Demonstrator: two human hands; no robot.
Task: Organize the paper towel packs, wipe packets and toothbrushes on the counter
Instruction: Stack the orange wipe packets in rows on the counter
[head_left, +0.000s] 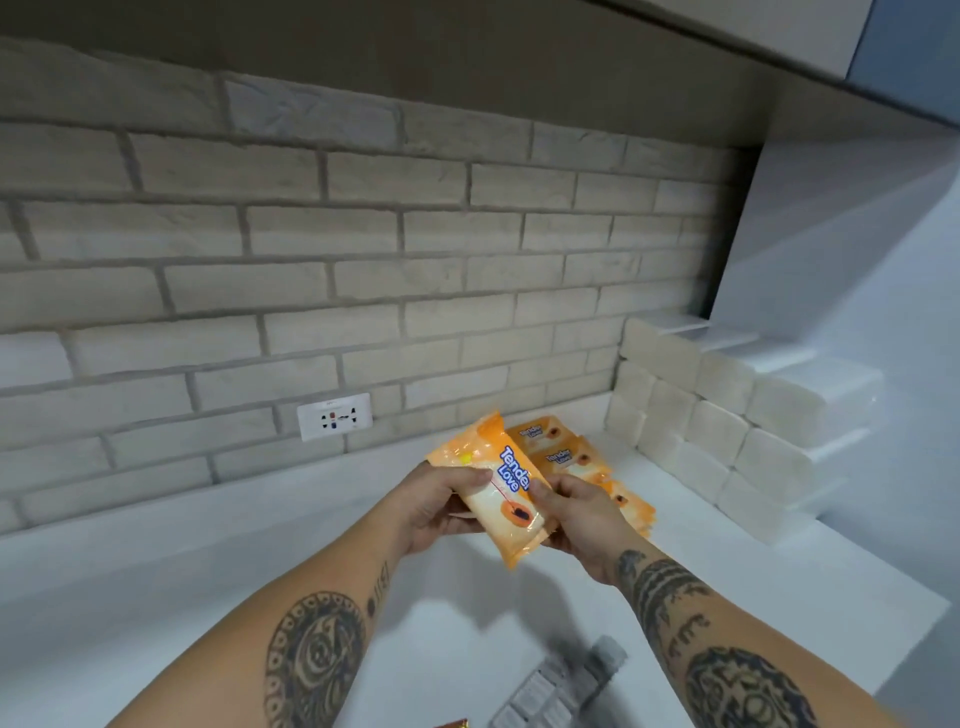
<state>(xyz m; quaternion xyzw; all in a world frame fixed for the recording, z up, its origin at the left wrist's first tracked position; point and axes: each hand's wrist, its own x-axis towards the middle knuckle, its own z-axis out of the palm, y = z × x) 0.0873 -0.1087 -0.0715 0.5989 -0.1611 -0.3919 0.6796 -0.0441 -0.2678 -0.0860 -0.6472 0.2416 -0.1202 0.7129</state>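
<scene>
Grey packs (563, 686), possibly the toothbrushes but too blurred to tell, are left loose well in front of the paper towel packs (727, 415), which are already stacked in the corner. One orange Tender Love wipe packet (498, 493) is held above the counter (208, 597) left of that stack, with the left hand (441, 509) and right hand (582, 514) both curled round its edges. Further wipe packets (566, 457) are laid overlapping just beside the stack, so the sorting is judged roughly half done.

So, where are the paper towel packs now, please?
Head view, far right: the paper towel packs are stacked against the side wall, just right of the wipe packets.
</scene>
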